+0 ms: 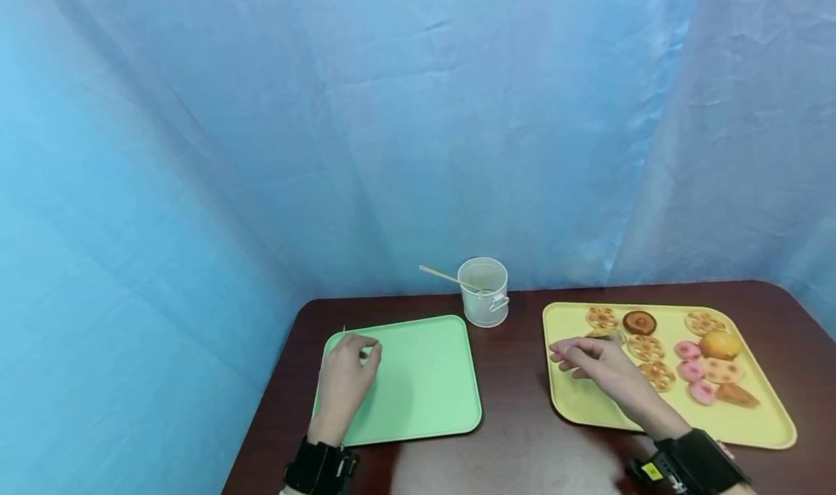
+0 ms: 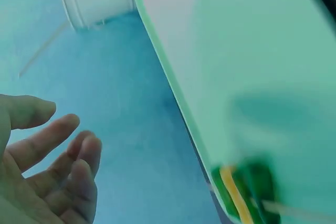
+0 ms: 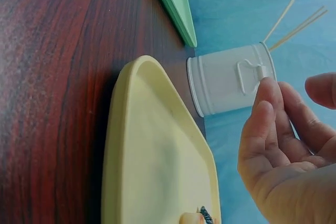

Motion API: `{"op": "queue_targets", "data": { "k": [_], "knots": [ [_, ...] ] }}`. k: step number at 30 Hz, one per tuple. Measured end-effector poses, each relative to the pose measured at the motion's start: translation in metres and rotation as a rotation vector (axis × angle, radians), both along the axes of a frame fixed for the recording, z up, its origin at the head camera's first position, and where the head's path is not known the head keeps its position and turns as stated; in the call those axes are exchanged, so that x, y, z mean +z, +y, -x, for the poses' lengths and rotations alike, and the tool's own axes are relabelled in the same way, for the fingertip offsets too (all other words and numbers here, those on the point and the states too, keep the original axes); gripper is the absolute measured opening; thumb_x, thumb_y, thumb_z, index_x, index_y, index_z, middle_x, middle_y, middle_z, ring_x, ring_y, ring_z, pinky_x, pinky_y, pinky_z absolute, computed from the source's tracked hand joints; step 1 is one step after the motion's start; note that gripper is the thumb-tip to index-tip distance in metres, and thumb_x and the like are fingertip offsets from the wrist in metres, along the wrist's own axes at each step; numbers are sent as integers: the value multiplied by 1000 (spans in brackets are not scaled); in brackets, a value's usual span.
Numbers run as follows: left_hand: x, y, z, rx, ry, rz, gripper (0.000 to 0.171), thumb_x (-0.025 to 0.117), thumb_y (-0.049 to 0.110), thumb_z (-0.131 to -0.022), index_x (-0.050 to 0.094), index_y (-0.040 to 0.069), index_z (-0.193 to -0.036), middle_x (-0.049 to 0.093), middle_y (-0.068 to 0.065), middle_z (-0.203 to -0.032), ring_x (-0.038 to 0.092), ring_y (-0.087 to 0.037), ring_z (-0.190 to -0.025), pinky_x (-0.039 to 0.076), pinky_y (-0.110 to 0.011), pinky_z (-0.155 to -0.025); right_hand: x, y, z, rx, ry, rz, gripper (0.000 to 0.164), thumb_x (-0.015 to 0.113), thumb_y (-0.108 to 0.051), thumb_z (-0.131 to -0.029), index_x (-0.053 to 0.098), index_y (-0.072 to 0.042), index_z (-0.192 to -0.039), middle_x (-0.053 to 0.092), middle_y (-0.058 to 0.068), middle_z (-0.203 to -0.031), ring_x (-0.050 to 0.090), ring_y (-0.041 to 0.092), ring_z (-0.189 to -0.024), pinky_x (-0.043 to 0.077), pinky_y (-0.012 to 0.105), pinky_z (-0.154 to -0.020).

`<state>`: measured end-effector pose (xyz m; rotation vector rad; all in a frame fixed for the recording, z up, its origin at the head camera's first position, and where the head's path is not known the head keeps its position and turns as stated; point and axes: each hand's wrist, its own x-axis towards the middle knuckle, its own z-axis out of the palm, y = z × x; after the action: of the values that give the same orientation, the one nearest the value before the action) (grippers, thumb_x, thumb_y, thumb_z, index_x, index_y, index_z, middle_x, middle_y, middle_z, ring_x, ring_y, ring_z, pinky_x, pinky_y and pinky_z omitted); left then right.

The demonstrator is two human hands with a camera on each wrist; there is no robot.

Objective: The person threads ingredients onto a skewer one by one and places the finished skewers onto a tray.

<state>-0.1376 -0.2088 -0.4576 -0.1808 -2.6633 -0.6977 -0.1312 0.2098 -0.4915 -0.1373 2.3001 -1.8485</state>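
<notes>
My left hand (image 1: 346,379) hovers over the left part of the green tray (image 1: 431,379), fingers bent, thumb and forefinger apart in the left wrist view. Nothing shows between them. Below it on that tray lies a dark green and yellow piece (image 2: 244,192) with a thin stick, blurred and partly cut off. Over the left part of the yellow tray (image 1: 764,426) my right hand (image 1: 594,361) hangs with loosely bent fingers and holds nothing visible. Toy-like foods lie around it: waffle-like rounds (image 1: 645,348), a brown ring (image 1: 639,322) and something partly hidden beneath the hand.
A white metal bucket (image 1: 483,310) with thin wooden sticks (image 1: 447,274) stands at the back between the trays. Pink rings (image 1: 691,370), a yellow bun (image 1: 720,345) and a cone-shaped piece (image 1: 738,395) lie on the yellow tray's right. Blue cloth (image 1: 457,132) hangs behind the dark wooden table (image 1: 509,408).
</notes>
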Motion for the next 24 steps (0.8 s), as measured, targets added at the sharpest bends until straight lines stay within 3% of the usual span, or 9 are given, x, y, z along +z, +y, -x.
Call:
{"op": "queue_targets", "data": {
  "k": [8, 12, 17, 24],
  "knots": [
    [-19, 43, 10, -97, -69, -104, 20, 70, 20, -100, 75, 10, -116, 65, -7, -121, 64, -27, -112, 51, -45, -95, 3, -10, -1, -36, 177, -165, 34, 59, -23, -107, 68, 4, -125, 74, 16, -109, 73, 23, -96, 59, 33, -79],
    [-28, 60, 12, -140, -110, -146, 22, 70, 20, -99, 75, 8, -117, 65, -8, -120, 64, -28, -112, 51, -47, -94, 12, -16, 5, -72, 327, -304, 20, 64, -21, -104, 73, -4, -113, 76, 6, -100, 72, 15, -88, 56, 28, -74],
    [-37, 76, 12, -142, -130, -168, 20, 72, 18, -97, 77, 7, -113, 67, -9, -116, 66, -29, -108, 52, -48, -92, 33, -29, 15, -107, 450, -454, 11, 69, -26, -101, 73, -17, -106, 73, -6, -96, 69, 11, -85, 54, 30, -72],
    [-47, 87, 8, -157, -131, -213, 21, 71, 17, -97, 77, 7, -114, 68, -8, -115, 67, -29, -107, 53, -49, -90, 58, -57, 32, -99, 673, -529, 11, 72, -19, -99, 74, -14, -109, 71, -3, -100, 65, 14, -84, 54, 38, -71]
  ]
}}
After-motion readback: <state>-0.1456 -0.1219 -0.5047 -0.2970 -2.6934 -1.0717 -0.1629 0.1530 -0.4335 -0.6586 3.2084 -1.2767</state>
